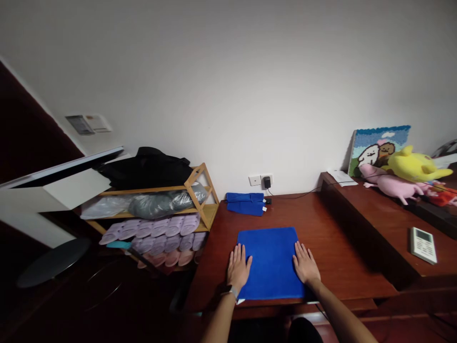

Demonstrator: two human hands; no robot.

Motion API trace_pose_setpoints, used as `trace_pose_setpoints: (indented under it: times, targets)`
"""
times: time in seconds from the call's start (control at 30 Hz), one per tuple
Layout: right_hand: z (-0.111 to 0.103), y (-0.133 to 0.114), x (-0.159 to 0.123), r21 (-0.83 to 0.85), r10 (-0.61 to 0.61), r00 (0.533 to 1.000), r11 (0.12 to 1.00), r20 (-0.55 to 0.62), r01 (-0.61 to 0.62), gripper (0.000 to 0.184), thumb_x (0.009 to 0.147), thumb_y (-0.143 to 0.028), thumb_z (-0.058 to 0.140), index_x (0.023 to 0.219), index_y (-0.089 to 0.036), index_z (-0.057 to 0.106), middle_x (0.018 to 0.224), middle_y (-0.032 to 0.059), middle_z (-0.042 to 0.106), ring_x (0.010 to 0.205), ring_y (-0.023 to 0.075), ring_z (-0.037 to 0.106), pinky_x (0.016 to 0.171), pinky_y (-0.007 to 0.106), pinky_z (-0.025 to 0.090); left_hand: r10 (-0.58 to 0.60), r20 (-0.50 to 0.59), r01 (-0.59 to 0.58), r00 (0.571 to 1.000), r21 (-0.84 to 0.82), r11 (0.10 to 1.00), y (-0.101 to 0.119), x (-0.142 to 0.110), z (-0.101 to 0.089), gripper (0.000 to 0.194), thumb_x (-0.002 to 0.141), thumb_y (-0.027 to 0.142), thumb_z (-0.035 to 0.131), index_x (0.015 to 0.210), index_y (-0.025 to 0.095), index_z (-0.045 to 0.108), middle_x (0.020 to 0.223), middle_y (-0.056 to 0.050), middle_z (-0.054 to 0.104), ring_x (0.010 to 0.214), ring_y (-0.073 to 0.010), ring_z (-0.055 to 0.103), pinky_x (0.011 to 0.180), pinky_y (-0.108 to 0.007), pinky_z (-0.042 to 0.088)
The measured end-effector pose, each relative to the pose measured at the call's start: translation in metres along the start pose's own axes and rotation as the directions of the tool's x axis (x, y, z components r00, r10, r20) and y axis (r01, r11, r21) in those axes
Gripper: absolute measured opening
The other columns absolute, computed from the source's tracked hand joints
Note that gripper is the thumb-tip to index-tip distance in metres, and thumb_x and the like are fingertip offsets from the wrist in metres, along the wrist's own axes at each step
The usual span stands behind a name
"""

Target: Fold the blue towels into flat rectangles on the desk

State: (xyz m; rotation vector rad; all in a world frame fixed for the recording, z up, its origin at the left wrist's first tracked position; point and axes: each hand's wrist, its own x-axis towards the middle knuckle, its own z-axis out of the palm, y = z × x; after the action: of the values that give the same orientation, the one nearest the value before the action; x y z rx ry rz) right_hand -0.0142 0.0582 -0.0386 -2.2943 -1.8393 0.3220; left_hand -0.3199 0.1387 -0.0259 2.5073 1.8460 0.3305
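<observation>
A blue cloth lies spread flat on the brown wooden table, close to its front edge. Over the cloth's left edge rests my left hand, palm down with the fingers stretched out; a watch or band is on its wrist. My right hand lies flat at the cloth's right edge, fingers extended. Neither hand grips anything. A small white tag shows at the cloth's lower left corner. Further back on the table, near the wall, are more blue cloths, folded, with white tags.
A wooden rack with a black bag and several rows of slippers stands left of the table. A higher brown surface on the right holds plush toys, a picture and a white remote-like device. A black plug sits in the wall socket.
</observation>
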Motion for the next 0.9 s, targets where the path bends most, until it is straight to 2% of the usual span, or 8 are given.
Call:
trace_pose_setpoints:
  times: [0.1,0.2,0.27,0.37,0.53,0.6,0.77,0.9]
  targets:
    - [0.000,0.001,0.000,-0.002,-0.003,1.000,1.000,0.004,0.003,0.068,0.102,-0.043,0.014,0.163,-0.012,0.017,0.170,0.0032,0.018,0.157,0.0201,0.012,0.127,0.040,0.004,0.134,-0.050,-0.137,0.990,-0.043,0.990,0.057,-0.013,0.004,0.068,0.105,0.053,0.022,0.162,0.016,0.023,0.168,-0.011,0.026,0.156,-0.0258,0.021,0.128,-0.048,0.021]
    - [-0.001,0.000,-0.001,-0.018,-0.007,1.000,1.000,0.004,0.007,0.068,0.102,-0.042,0.015,0.162,-0.011,0.018,0.170,0.0041,0.018,0.157,0.0207,0.012,0.127,0.041,0.004,0.351,-0.010,-0.350,0.936,-0.133,0.927,0.117,-0.029,0.015,0.066,0.106,0.053,0.022,0.163,0.020,0.019,0.169,-0.006,0.024,0.157,-0.0213,0.020,0.128,-0.045,0.022]
    - [-0.002,0.000,-0.002,-0.032,-0.012,1.000,0.999,0.004,0.012,0.067,0.102,-0.041,0.015,0.162,-0.011,0.018,0.170,0.0043,0.017,0.157,0.0213,0.013,0.127,0.041,0.005,0.362,0.013,-0.355,0.932,-0.165,0.920,0.135,-0.038,0.020,0.066,0.106,0.053,0.021,0.163,0.020,0.019,0.169,-0.007,0.024,0.156,-0.0221,0.021,0.127,-0.046,0.024]
    - [-0.002,0.001,-0.003,-0.035,-0.014,1.000,0.999,-0.001,0.014,0.067,0.102,-0.042,0.014,0.162,-0.012,0.018,0.170,0.0039,0.017,0.157,0.0217,0.014,0.127,0.041,0.006,0.248,0.045,-0.239,0.968,-0.143,0.960,0.115,-0.048,0.020,0.067,0.105,0.054,0.020,0.162,0.020,0.025,0.169,-0.009,0.025,0.156,-0.0247,0.023,0.127,-0.048,0.025]
    - [0.003,0.001,-0.003,-0.034,-0.001,1.000,0.999,-0.004,0.001,0.069,0.101,-0.043,0.015,0.162,-0.011,0.018,0.170,0.0045,0.019,0.157,0.0216,0.014,0.127,0.041,0.005,-0.007,0.076,0.009,0.997,-0.033,0.999,0.020,-0.073,0.001,0.070,0.104,0.059,0.022,0.162,0.019,0.027,0.168,-0.010,0.025,0.155,-0.0272,0.023,0.127,-0.052,0.025]
    - [0.003,0.000,-0.002,-0.037,0.002,1.000,0.999,-0.013,-0.003,0.069,0.101,-0.043,0.015,0.162,-0.011,0.019,0.170,0.0054,0.020,0.157,0.0222,0.013,0.127,0.042,0.005,-0.054,0.077,0.055,0.996,-0.011,0.998,-0.006,-0.085,-0.006,0.071,0.104,0.059,0.022,0.162,0.018,0.025,0.168,-0.010,0.025,0.155,-0.0272,0.022,0.126,-0.051,0.026]
    - [-0.004,-0.002,-0.005,-0.028,0.009,1.000,1.000,0.017,-0.009,0.068,0.101,-0.042,0.017,0.162,-0.012,0.021,0.170,0.0062,0.021,0.157,0.0231,0.016,0.126,0.044,0.008,-0.055,0.070,0.056,0.996,-0.007,0.998,-0.016,-0.099,-0.013,0.070,0.105,0.057,0.023,0.162,0.018,0.025,0.168,-0.009,0.025,0.155,-0.0273,0.022,0.126,-0.049,0.028]
    - [0.006,0.003,-0.036,-0.015,0.003,1.000,1.000,-0.028,-0.003,0.071,0.101,-0.048,0.012,0.163,-0.013,0.021,0.169,0.0041,0.021,0.157,0.0231,0.017,0.126,0.044,0.018,-0.074,0.052,0.076,0.996,-0.021,0.997,-0.012,-0.098,-0.010,0.072,0.104,0.059,0.022,0.161,0.016,0.029,0.168,-0.009,0.025,0.155,-0.0268,0.023,0.126,-0.047,0.027]
